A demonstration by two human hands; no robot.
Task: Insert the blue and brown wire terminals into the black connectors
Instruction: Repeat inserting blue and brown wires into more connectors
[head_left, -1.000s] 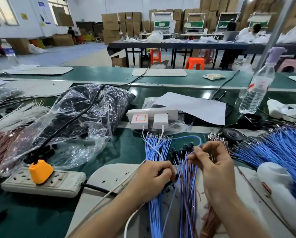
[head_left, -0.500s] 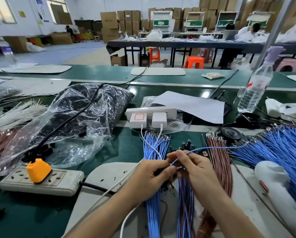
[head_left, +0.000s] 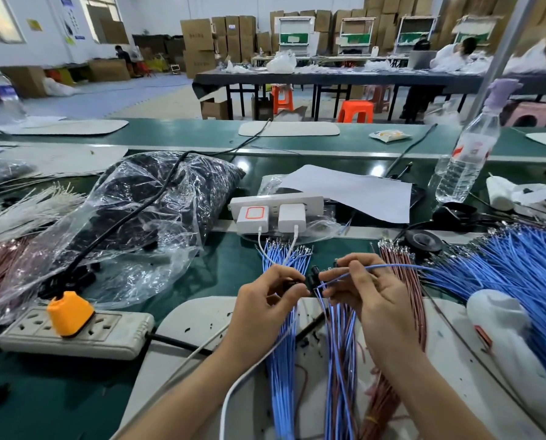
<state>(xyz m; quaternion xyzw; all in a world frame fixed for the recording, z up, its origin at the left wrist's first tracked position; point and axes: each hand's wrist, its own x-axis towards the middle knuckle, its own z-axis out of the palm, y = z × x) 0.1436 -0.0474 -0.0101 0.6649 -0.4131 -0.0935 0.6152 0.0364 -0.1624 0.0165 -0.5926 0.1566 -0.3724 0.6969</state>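
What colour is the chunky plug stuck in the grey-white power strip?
Orange; the plastic plug shows best in the head view.

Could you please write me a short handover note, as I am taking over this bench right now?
Left hand: grips a black connector.
Right hand: pinches one blue wire, with its end at the connector. I cannot tell whether it is seated.
Supplies: loose blue wires beyond the left hand, brown wires beyond the right hand, large blue pile at far right.
Done: a mixed blue-and-brown bundle below the hands looks already fitted.
Left: seat this wire, then work through the loose wires.
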